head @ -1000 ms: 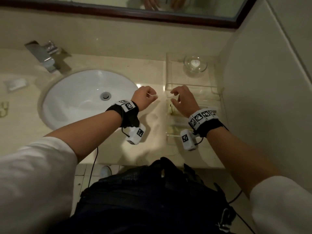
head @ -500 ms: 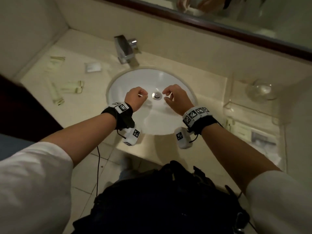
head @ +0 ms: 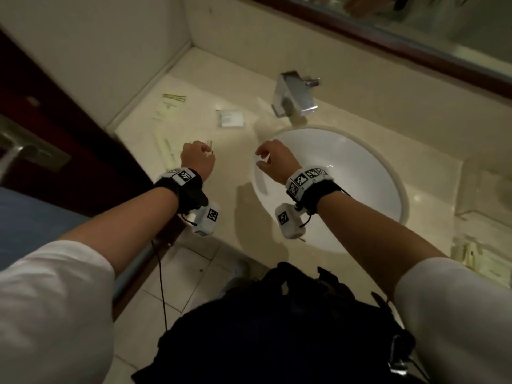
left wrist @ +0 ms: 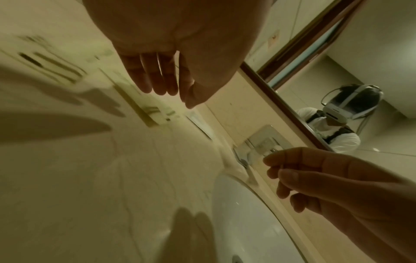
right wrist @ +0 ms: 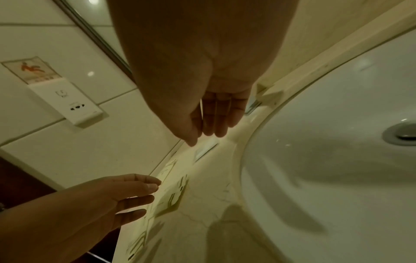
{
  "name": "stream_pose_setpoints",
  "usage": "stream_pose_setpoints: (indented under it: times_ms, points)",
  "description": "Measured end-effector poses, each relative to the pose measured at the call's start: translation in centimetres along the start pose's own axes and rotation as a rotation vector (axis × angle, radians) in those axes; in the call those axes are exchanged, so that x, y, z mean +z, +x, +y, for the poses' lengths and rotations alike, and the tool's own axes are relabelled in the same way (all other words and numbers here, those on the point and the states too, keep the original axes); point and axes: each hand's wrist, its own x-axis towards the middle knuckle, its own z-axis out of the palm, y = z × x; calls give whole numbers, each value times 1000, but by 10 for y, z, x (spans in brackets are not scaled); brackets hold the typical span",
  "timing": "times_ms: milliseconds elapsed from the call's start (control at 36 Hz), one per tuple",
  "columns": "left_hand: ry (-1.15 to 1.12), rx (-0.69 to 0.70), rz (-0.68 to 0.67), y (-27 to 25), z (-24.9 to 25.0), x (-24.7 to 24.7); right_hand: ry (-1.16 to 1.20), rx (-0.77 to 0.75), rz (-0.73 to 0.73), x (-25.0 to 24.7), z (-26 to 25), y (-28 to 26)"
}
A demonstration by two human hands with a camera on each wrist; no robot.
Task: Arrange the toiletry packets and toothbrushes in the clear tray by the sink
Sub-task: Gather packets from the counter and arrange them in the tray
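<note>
counter [head: 227, 173]: polished pale stone, faint veins
sink [head: 360, 173]: glossy white ceramic
tap [head: 293, 95]: shiny chrome metal
tray [head: 487, 189]: clear plastic
packet [head: 232, 118]: white, matt, paper-like
mirror frame [head: 360, 29]: dark wood
sleeves [head: 55, 300]: white cloth

The clear tray [head: 476, 187] at the counter's right end runs off the head view's right edge. Packets [head: 166, 106] near the counter's back left corner are too blurred to read. The left hand [head: 197, 159] hides part of the nearest packet beneath it.
</note>
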Motion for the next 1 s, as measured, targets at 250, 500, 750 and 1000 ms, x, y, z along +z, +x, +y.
stream_pose_setpoints:
  times_ms: [250,500,750,1000]
  points:
    - [116,-111,-31,38,-41,-33,-36,25,-135,41,-42,54]
    - [170,-253,-22,59,-57,-45,-79,28,-211,67,-64,83]
    - [122,-209,13,79,-78,-56,-172,-62,-397,100,-99,104]
    - [162,-129,-213,94,-80,-71,-335,-74,-368,134,-129,109]
